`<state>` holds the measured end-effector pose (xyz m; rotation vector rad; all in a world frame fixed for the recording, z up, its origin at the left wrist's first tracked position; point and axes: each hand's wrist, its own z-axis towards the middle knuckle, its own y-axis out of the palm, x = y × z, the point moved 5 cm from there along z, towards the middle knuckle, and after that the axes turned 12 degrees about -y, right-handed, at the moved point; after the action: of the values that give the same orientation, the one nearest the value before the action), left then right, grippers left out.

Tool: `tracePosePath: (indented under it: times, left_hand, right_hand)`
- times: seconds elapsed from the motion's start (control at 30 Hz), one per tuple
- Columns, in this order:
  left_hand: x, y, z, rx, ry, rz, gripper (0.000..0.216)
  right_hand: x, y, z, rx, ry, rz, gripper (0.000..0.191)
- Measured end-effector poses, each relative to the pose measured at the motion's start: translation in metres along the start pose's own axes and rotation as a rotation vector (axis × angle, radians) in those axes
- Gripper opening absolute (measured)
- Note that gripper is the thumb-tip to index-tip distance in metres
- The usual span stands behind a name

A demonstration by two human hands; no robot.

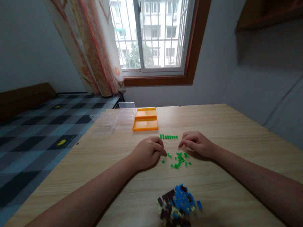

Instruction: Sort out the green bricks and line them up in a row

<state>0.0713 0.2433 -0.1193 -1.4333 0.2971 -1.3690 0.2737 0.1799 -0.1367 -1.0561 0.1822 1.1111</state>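
Both of my hands rest on a light wooden table (230,130). My left hand (148,152) is curled, its fingertips pinched together at the left edge of a loose scatter of tiny green bricks (179,160). My right hand (196,143) is also curled, fingertips pinched just above the scatter. What either pinch holds is too small to make out. Between and beyond the hands lies a short row of green bricks (169,136) lined up side by side.
A heap of blue, dark brown and cream bricks (177,206) sits near the table's front edge. An orange tray (145,119) and a transparent plastic box (114,117) stand at the far left. A checked bed (29,132) lies left of the table, below a window.
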Motion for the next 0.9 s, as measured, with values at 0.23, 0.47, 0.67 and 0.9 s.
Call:
tracePosePath:
  times: [0.23, 0.47, 0.67, 0.9]
  left_hand:
    - [-0.004, 0.001, 0.002, 0.075, -0.052, 0.133, 0.031]
    - [0.007, -0.001, -0.001, 0.010, 0.010, 0.026, 0.037]
    - [0.014, 0.001, -0.001, -0.062, -0.022, -0.197, 0.030]
    - [0.024, 0.006, -0.005, -0.149, 0.014, -0.102, 0.033]
  right_hand:
    - [-0.004, 0.001, 0.003, -0.069, -0.026, 0.092, 0.043]
    - [0.001, -0.002, 0.001, -0.037, 0.087, 0.167, 0.038]
    - [0.007, 0.001, 0.001, -0.042, 0.170, 0.278, 0.034]
    - [0.007, 0.002, 0.001, -0.043, 0.218, 0.329, 0.041]
